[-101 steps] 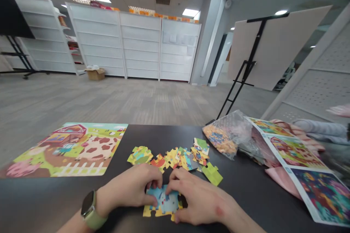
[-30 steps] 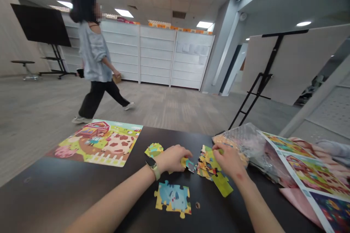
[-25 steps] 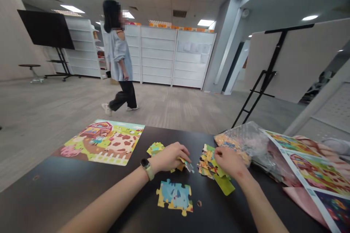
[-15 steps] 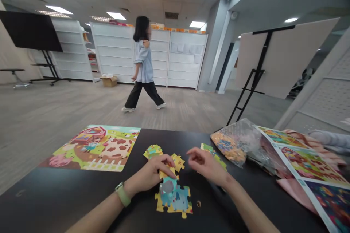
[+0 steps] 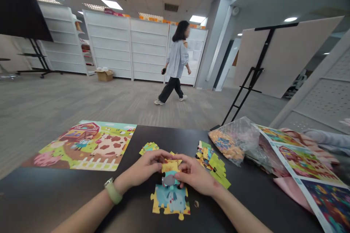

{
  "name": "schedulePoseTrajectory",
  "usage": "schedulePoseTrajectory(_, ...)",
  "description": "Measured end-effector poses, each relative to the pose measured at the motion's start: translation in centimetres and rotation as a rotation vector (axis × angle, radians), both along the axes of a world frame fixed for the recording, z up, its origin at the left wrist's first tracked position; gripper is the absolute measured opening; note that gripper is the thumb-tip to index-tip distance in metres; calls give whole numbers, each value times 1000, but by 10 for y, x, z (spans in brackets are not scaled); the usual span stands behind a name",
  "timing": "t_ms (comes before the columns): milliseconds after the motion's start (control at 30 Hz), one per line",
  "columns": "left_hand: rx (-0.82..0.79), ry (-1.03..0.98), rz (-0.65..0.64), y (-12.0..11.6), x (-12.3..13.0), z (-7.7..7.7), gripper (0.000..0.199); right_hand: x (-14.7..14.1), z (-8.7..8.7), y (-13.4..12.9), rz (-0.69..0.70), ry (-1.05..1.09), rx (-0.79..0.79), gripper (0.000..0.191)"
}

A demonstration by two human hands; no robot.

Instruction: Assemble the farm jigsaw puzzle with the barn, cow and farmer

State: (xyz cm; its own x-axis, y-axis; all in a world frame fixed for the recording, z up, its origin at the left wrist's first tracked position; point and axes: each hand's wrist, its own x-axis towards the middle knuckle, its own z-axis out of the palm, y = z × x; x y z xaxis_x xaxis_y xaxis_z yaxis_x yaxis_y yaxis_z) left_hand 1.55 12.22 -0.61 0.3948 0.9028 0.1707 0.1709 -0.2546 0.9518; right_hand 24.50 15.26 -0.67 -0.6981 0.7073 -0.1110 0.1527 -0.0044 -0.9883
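The left hand (image 5: 140, 170) and right hand (image 5: 195, 178) were together, curled towards each other with the fingers nearly meeting over a yellow puzzle piece (image 5: 169, 167) and a blue-and-grey puzzle piece (image 5: 169, 180). The right fingers (image 5: 182, 185) pressed against the blue-and-grey piece, but I could not tell how firmly either hand gripped. Both pieces sat at the far edge of one assembled puzzle section (image 5: 171, 199), on a black table (image 5: 131, 178), near the middle of its near edge. With them, the section ran near to far, its yellow border facing the near side.

Just right of the right hand lay one loose pile of puzzle pieces (image 5: 206, 160), with a green piece (image 5: 218, 169) on its near side. One smaller cluster of pieces (image 5: 149, 148) lay far left of the hands. A small round brown bit (image 5: 196, 204) lay beside the section. Left of the table lay one farm-scene puzzle mat (image 5: 82, 145), and to the right one clear plastic bag (image 5: 232, 142) of pieces touched a printed sheet (image 5: 303, 164) showing three pictures
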Motion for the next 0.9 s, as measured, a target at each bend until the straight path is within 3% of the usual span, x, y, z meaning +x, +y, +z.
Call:
schedulePoseTrajectory(100,-77,26,1,1,3,5,40,0,4,-1,16,-2,20,54)
schedulePoseTrajectory(167,-115,75,-14,1,-7,15,37,4,10,-1,-9,-75,157,45)
schedulePoseTrajectory(267,-206,221,-86,-4,-38,37,25,15,19,-1,-31,-275,402,32)
schedulePoseTrajectory(367,-312,440,-145,-12,-68,48,21,24,21,-2,30,-430,494,32)
schedulePoseTrajectory(467,-314,627,-87,-17,-78,42,33,27,19,-1,21,-549,615,27)
schedulePoseTrajectory(567,-196,728,27,-15,-73,35,34,24,17,2,-121,-554,699,21)
schedulePoseTrajectory(667,-26,729,188,-5,-62,32,25,13,12,4,-199,-534,765,41)
schedulePoseTrajectory(767,120,669,356,5,-51,23,57,0,3,2,-169,-523,804,59)
schedulePoseTrajectory(833,154,622,379,10,-45,11,72,-6,0,1,-156,-517,817,48)
schedulePoseTrajectory(900,161,566,342,13,-41,0,62,-5,-1,2,-169,-506,824,34)
